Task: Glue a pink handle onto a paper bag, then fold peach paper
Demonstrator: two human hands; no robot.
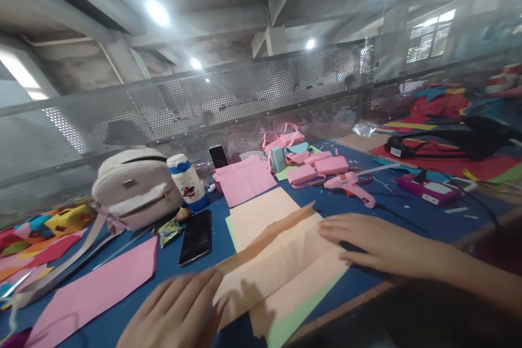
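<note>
A peach paper sheet (281, 266), partly folded with a raised crease, lies on the blue table (411, 217) in front of me, on top of further peach and light green sheets. My left hand (175, 312) rests at the sheet's near left end, fingers stretched flat against the paper. My right hand (367, 242) lies flat on the sheet's right edge, fingers extended and pressing down. Neither hand grips anything.
A black phone (196, 236), a white bag (136, 187) and a bottle (187, 182) stand to the left. Pink paper (92, 293) lies at near left. A pink glue gun (353, 185), small pink paper bags (314, 168) and a perforated metal screen (265, 98) are behind.
</note>
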